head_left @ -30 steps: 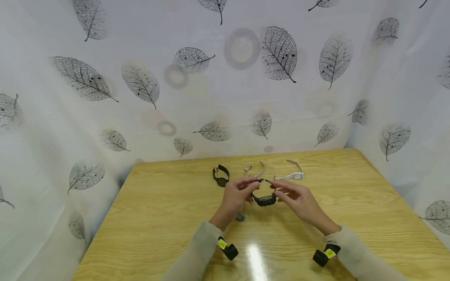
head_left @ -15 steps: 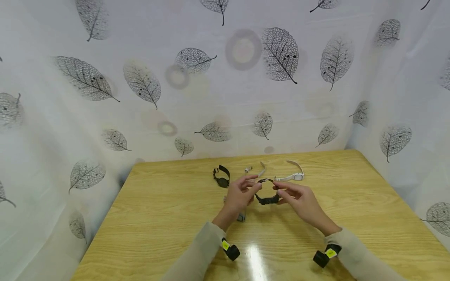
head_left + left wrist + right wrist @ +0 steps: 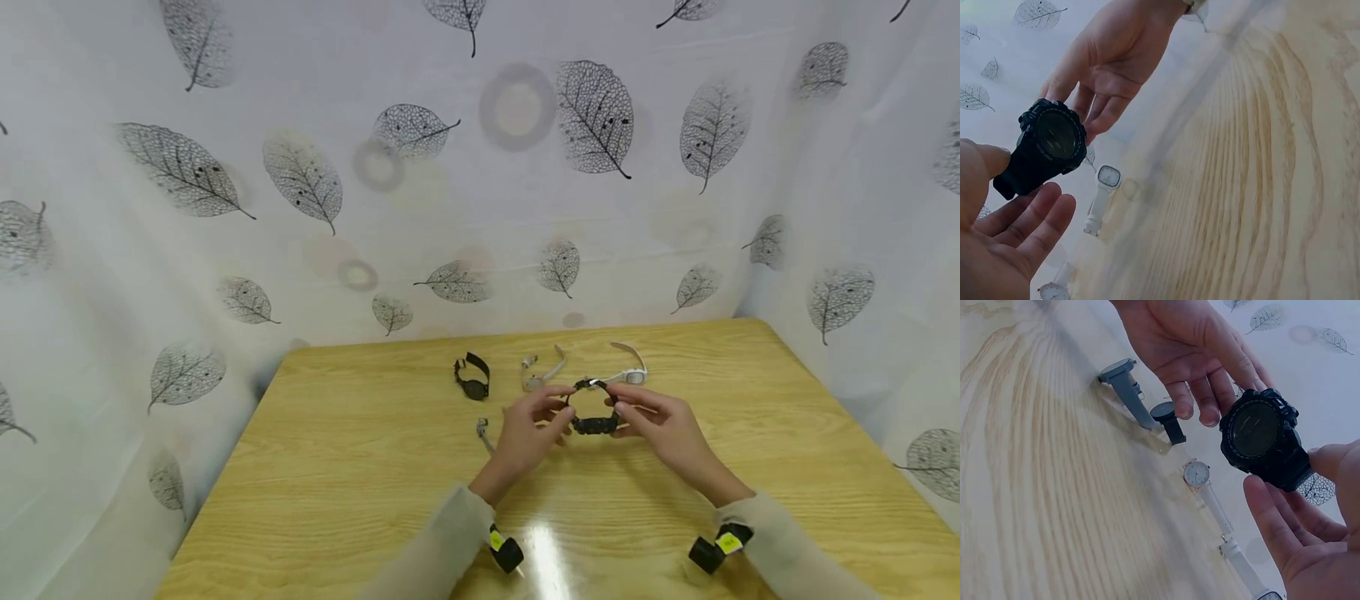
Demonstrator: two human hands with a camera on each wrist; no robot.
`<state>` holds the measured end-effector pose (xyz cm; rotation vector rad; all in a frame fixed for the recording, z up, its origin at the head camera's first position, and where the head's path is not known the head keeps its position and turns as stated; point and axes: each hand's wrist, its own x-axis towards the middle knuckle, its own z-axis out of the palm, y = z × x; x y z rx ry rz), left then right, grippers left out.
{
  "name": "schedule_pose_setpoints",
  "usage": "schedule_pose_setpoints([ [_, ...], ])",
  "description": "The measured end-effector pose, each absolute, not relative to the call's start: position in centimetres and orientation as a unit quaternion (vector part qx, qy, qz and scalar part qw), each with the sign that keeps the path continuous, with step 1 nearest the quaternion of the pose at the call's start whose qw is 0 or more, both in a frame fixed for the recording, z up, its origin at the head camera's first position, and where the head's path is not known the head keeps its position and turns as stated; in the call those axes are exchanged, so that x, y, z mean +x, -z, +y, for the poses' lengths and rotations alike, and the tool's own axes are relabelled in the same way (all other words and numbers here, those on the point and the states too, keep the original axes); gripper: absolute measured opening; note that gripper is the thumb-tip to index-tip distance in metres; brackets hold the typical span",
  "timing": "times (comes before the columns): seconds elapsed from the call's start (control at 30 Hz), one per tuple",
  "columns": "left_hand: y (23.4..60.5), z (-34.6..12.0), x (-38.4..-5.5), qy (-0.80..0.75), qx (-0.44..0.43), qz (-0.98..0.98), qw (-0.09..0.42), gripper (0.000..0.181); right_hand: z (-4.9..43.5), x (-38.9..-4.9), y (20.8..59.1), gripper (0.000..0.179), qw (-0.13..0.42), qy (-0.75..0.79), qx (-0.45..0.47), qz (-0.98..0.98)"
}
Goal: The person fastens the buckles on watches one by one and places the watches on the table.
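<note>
A bulky black digital wristwatch [image 3: 595,426] is held up between both hands over the table, its strap forming a loop above the case in the head view. My left hand [image 3: 528,429] pinches one side of the strap between thumb and fingers; my right hand [image 3: 667,425] pinches the other side. Both wrist views show the dark round dial [image 3: 1054,134] with its ridged bezel. Beneath and behind my left hand lies a grey watch [image 3: 1125,394], mostly hidden in the head view.
On the wooden table [image 3: 337,467], beyond the hands, lie a black round watch [image 3: 474,389], a white-strapped watch with a round dial [image 3: 1196,474] and a white watch with a squarish case [image 3: 635,377]. A leaf-patterned curtain [image 3: 465,208] stands behind the table.
Both hands and the black wristwatch have shifted to the right. More of the grey watch's strap and the round-dialled white watch now shows in the head view.
</note>
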<state>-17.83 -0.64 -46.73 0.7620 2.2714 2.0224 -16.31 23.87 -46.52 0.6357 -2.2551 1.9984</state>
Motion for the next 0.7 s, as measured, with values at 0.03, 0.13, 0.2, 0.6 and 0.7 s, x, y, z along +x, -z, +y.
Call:
schedule_pose_setpoints([
  [0.03,46.8,-0.5,-17.8,-0.651,0.239,0.720,0.007,0.030,24.0,-16.3,46.6,0.036,0.031,-0.647,0.204,-0.734],
  [0.13,47.0,-0.1,-17.7,-0.666,0.225,0.712,0.013,0.029,24.3,-16.1,46.9,0.037,0.023,-0.641,0.191,-0.743],
  [0.2,47.1,0.2,-17.7,-0.673,0.214,0.708,0.017,0.028,24.5,-16.1,47.1,0.038,0.015,-0.638,0.182,-0.748],
  [0.6,47.7,1.4,-17.9,-0.689,0.145,0.706,0.073,0.025,25.9,-15.9,47.7,0.049,-0.049,-0.622,0.158,-0.765],
  [0.7,47.9,1.6,-17.9,-0.695,0.135,0.702,0.080,0.025,26.2,-16.0,47.8,0.050,-0.062,-0.617,0.157,-0.768],
])
